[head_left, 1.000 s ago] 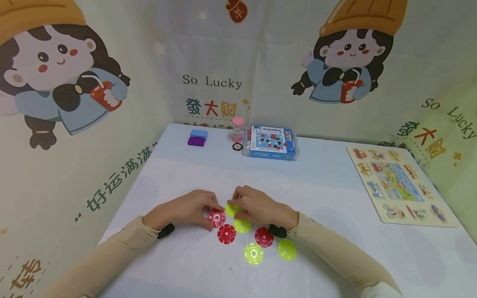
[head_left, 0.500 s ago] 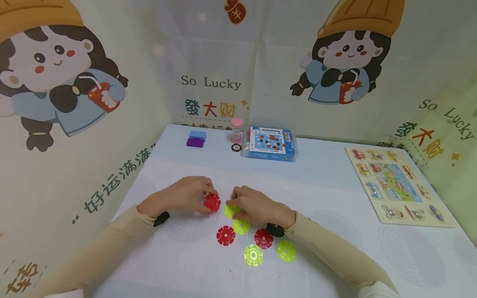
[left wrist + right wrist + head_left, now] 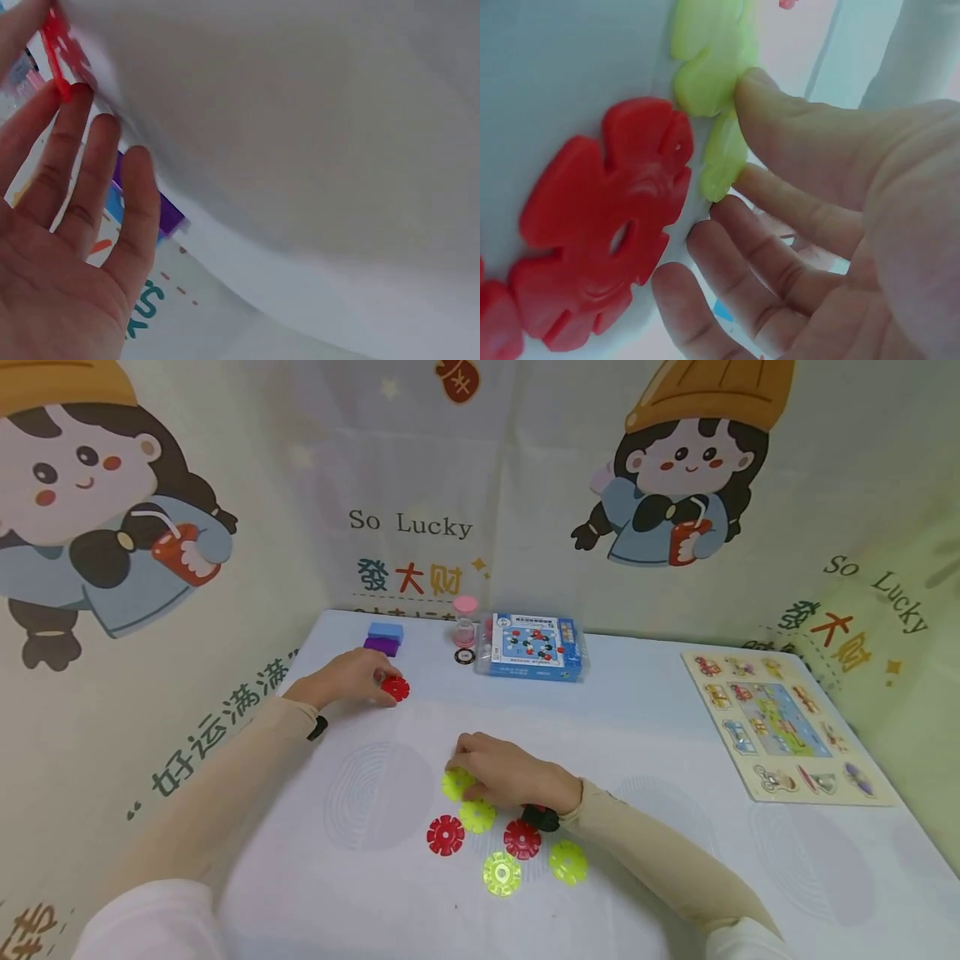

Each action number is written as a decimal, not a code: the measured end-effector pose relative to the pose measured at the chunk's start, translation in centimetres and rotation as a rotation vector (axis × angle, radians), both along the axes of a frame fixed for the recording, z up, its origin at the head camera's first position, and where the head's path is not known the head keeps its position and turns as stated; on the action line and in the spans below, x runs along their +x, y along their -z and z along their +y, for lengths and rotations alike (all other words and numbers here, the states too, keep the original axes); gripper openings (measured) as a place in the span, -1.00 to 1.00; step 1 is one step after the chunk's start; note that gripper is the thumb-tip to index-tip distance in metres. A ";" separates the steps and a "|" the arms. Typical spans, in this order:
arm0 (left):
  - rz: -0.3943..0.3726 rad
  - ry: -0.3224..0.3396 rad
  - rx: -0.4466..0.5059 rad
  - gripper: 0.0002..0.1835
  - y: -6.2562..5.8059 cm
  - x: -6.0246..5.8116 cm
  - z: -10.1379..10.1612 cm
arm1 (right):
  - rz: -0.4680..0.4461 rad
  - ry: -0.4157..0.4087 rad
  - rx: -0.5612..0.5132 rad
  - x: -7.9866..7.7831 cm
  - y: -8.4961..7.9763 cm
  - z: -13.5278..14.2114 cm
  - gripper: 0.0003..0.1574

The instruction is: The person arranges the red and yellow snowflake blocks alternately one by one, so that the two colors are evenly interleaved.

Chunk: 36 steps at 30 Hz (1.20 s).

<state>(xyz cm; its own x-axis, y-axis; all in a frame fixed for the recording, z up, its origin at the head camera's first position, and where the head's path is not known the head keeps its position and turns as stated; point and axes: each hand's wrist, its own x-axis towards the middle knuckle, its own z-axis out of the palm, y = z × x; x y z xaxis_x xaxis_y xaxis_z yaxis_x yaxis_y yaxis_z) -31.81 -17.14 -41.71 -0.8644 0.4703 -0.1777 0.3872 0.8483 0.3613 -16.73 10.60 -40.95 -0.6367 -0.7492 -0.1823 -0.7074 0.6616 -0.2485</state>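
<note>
In the head view my left hand pinches a red notched building disc at its rim, over the back left of the table. The left wrist view has this red disc tilted on edge between thumb and fingertips. My right hand pinches a yellow-green notched disc, its thumb and index finger at the edge. A second yellow-green disc lies just nearer, by the thumb. Around the right hand lie a red disc, another red disc, and yellow-green discs nearer the front.
Blue and purple blocks sit behind the left hand. Farther right stand a pink sand timer, a round black chip and a blue boxed kit. A wooden picture puzzle lies on the right. Printed cloth hangs behind the table.
My left hand has lifted the red disc from beside the yellow-green one and carried it away to the back left. The right hand has stayed at its disc. The head view has shifted slightly.
</note>
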 end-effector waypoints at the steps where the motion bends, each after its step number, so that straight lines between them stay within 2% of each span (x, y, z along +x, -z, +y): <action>1: -0.007 -0.002 0.000 -0.41 0.1 -0.1 0.0 | -0.012 0.008 -0.005 0.0 -0.1 -0.1 -0.47; 5: -0.024 -0.001 0.006 -0.39 0.1 0.0 0.2 | -0.066 0.050 -0.017 -0.2 -0.4 -0.4 -0.49; 9: -0.006 0.000 -0.012 -0.41 0.1 0.5 0.5 | -0.108 0.070 -0.063 -0.1 -0.5 -0.5 -0.49; 15: 0.015 -0.006 -0.019 -0.43 0.5 0.8 0.4 | -0.172 0.028 -0.176 -0.2 -0.3 -0.5 -0.48; 22: 0.028 0.010 -0.016 -0.44 0.5 0.6 0.3 | -0.290 -0.041 -0.180 -0.9 0.0 -0.1 -0.36; 25: 0.028 0.008 -0.016 -0.43 0.5 0.6 0.2 | -0.278 -0.052 -0.161 -1.0 -0.1 -0.2 -0.36; 31: 0.028 -0.001 -0.008 -0.43 0.2 0.8 0.2 | -0.188 -0.069 -0.119 -1.3 -0.3 -0.5 -0.39; 36: 0.031 0.001 -0.021 -0.44 -0.1 0.8 0.3 | -0.127 -0.049 -0.162 -2.8 0.0 -0.9 -0.42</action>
<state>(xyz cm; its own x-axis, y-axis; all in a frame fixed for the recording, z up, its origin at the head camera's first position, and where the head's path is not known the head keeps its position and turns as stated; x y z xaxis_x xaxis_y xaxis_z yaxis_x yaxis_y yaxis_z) -30.98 -16.88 -41.61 -0.8692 0.4677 -0.1608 0.3989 0.8551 0.3311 -19.48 9.75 -40.95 -0.5785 -0.8047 -0.1331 -0.6939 0.5713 -0.4383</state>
